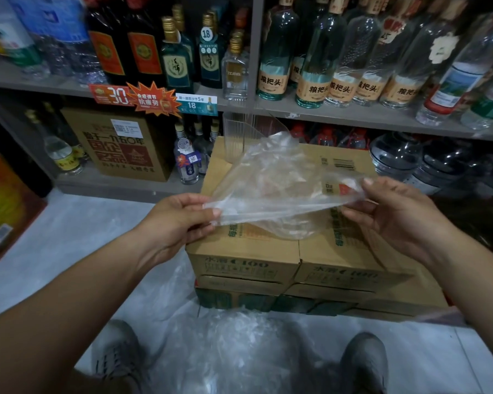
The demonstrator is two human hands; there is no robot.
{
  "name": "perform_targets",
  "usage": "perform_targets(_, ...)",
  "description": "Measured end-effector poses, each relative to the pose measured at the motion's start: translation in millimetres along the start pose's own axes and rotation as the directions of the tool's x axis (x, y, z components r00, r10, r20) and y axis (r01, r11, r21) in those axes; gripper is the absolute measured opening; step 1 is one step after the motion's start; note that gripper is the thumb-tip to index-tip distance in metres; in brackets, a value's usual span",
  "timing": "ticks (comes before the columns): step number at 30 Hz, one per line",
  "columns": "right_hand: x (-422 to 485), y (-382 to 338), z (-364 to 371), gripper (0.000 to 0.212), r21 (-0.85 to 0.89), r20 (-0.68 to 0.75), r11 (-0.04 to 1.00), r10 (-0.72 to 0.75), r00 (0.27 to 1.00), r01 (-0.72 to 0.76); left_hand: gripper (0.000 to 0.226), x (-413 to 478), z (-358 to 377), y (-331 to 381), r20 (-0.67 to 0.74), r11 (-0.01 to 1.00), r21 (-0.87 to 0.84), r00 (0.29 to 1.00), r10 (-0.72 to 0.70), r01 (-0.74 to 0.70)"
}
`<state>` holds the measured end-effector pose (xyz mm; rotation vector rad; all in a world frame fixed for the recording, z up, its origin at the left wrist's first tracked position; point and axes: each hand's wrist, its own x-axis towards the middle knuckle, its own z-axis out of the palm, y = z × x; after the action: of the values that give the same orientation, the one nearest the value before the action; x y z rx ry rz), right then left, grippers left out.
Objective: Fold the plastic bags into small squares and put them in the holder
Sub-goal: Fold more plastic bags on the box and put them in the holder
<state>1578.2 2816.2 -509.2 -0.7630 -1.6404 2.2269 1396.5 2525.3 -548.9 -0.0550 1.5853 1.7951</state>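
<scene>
A clear, crumpled plastic bag hangs stretched in the air above the stacked cardboard boxes. My left hand pinches its near left corner between thumb and fingers. My right hand pinches its right edge. A clear ribbed plastic holder stands at the far end of the top box, partly hidden behind the bag. A heap of more clear plastic bags lies on the floor between my shoes.
Shelves of glass bottles run across the back. A brown carton and small bottles sit on the lower shelf at left, large water jugs at right. An orange box stands on the white floor at far left.
</scene>
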Motion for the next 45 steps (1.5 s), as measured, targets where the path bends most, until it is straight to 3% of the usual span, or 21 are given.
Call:
perform_targets(6,-3.2,11.0,-18.1,0.008,-0.159,-0.101,0.970,0.169,0.980,-0.184,0.048,-3.2,-6.9,-0.2,-0.015,0.997,-0.022,0.997,0.079,-0.079)
perform_targets(7,-5.0,12.5,-17.6,0.016,-0.171,-0.086,0.962,0.202,0.976,-0.214,0.047,-3.3,-7.8,-1.6,-0.013,0.996,-0.011,0.996,0.086,-0.086)
perform_targets(10,-8.9,11.1,-20.8,0.077,-0.104,0.069,0.955,0.286,0.956,-0.278,0.039,-2.3,-9.9,-4.4,-0.023,0.992,0.017,0.992,0.125,-0.125)
perform_targets(11,-9.9,9.6,-21.7,0.086,-0.083,0.118,0.957,0.287,0.951,-0.279,0.038,-1.7,-10.2,-4.7,-0.026,0.990,0.020,0.990,0.140,-0.140)
perform_targets(14,-8.6,7.7,-17.2,0.071,-0.068,0.096,0.970,0.237,0.967,-0.231,0.039,-1.1,-10.4,-4.2,-0.017,0.982,0.033,0.982,0.189,-0.188)
perform_targets(16,-3.5,10.2,-15.3,0.045,-0.114,-0.001,0.974,0.197,0.980,-0.196,0.041,-1.2,-9.9,-3.7,-0.005,0.974,0.044,0.975,0.221,-0.221)
perform_targets(18,-1.6,12.7,-15.2,0.016,-0.205,-0.088,0.963,0.160,0.983,-0.175,0.042,-1.6,-10.8,-3.5,0.005,0.965,0.073,0.967,0.254,-0.253)
perform_targets(19,-0.9,15.1,-17.8,0.012,-0.304,-0.115,0.936,0.148,0.982,-0.177,0.043,-1.4,-12.4,-4.1,0.014,0.956,0.113,0.963,0.269,-0.269)
perform_targets(22,-0.4,24.2,-26.4,0.012,-0.706,-0.136,0.692,0.080,0.987,-0.153,0.050,-2.6,-14.0,-9.2,0.077,0.922,0.265,0.959,0.274,-0.284)
perform_targets(24,0.5,29.5,-24.0,0.012,-0.848,-0.124,0.523,-0.024,0.992,-0.093,0.055,-3.8,-11.9,-14.8,0.107,0.908,0.302,0.956,0.271,-0.291)
perform_targets(25,-1.9,27.6,-17.2,0.010,-0.861,-0.109,0.506,-0.091,0.990,-0.048,0.055,-4.1,-10.0,-17.4,0.115,0.894,0.322,0.950,0.289,-0.311)
perform_targets(26,-5.7,21.8,-7.6,0.010,-0.842,-0.091,0.540,-0.156,0.984,0.008,0.057,-4.4,-7.8,-19.1,0.123,0.870,0.355,0.940,0.318,-0.341)
perform_targets(28,-15.6,4.6,15.9,0.033,-0.739,-0.063,0.667,-0.204,0.977,0.092,0.062,-7.7,-1.7,-20.4,0.158,0.790,0.451,0.908,0.388,-0.415)
perform_targets(30,-19.3,-7.8,35.7,0.052,-0.684,-0.001,0.724,-0.129,0.992,0.093,0.068,-12.7,5.2,-20.5,0.217,0.701,0.518,0.868,0.448,-0.491)
perform_targets(33,-10.1,-5.1,53.2,0.058,-0.684,0.031,0.730,0.027,0.999,0.001,0.074,-23.6,15.7,-21.4,0.315,0.541,0.615,0.808,0.499,-0.574)
perform_targets(35,-0.9,1.1,60.4,0.059,-0.632,-0.005,0.775,0.023,1.000,-0.021,0.082,-24.4,14.3,-23.5,0.370,0.441,0.687,0.800,0.473,-0.578)
perform_targets(38,6.4,13.3,66.9,0.016,-0.532,-0.005,0.842,-0.102,0.995,0.084,0.096,-26.9,10.0,-22.5,0.386,0.482,0.719,0.865,0.322,-0.500)
perform_targets(42,-3.1,24.9,81.3,0.011,-0.505,0.107,0.821,-0.244,0.964,0.264,0.079,-25.9,24.3,-10.4,0.216,0.638,0.595,0.862,0.459,-0.489)
perform_targets(45,-10.2,34.1,86.0,0.011,-0.544,0.144,0.772,-0.300,0.943,0.328,0.041,-18.2,35.0,-2.5,0.126,0.706,0.504,0.851,0.510,-0.498)
